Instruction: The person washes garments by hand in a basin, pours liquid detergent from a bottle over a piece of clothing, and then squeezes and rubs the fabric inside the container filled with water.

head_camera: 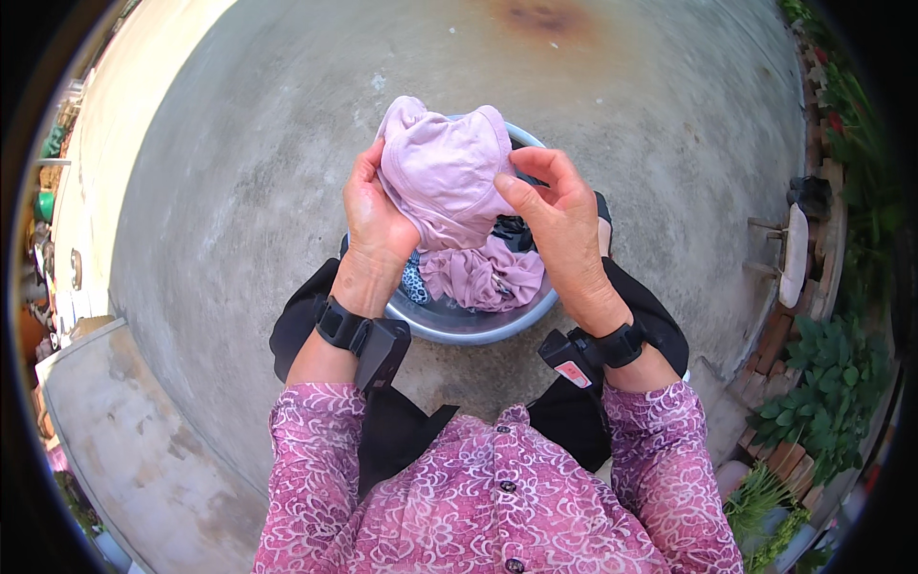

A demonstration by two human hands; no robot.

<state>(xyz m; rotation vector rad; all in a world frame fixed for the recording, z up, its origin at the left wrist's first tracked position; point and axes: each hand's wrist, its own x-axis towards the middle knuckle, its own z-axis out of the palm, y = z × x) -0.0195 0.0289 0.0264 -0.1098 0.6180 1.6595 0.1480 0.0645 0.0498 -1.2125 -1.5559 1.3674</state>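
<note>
A light pink cloth garment (448, 165) with stitched seams is raised over a metal basin (459, 336). My left hand (376, 208) holds it from the left, the palm turned up beneath its lower edge. On the other side, the thumb and forefinger of my right hand (549, 204) are at the garment's right edge, the thumb over the cloth. Below, in the basin, lie a crumpled mauve-pink garment (488, 276), a blue leopard-print cloth (414, 280) and some dark cloth (513, 231). The raised garment hides the far part of the basin.
The basin stands on a concrete floor (237, 201) between my knees. A low stool with a pale cushion (792, 255) is at the right, by a brick border (771, 344) and leafy plants (825, 391). At the left lies a concrete slab (143, 445).
</note>
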